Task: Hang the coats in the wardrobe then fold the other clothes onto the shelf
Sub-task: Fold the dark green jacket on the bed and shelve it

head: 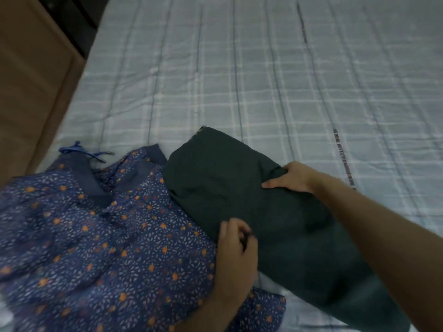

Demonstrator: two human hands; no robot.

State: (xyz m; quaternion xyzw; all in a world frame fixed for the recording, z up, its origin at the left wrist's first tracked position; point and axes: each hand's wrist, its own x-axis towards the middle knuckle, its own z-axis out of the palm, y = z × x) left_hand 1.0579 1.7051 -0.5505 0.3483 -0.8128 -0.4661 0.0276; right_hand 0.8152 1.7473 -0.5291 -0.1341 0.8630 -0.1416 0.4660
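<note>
Here: dark green garment (251, 212), right hand (291, 177) gripping its right edge, left hand (236, 245) pinching its near-left edge; floral garment (96, 236) overlapped leftward; checked bedspread (263, 68) open beyond; brown furniture (28, 80) far left.

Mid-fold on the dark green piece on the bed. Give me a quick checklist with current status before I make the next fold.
1. Right hand holding the dark green garment at its right edge: ok.
2. Left hand gripping the garment's near-left edge, fingers curled: ok.
3. Garment lying on the bed, ready to fold: ok.
4. Fold path free: not ok, the blue floral garment lies right against the left side; which overlaps which, cannot tell.
5. Garment's near end flat: cannot tell, it runs under the right forearm and out of view.
6. Shelf ready to receive it: cannot tell, not in view.
</note>
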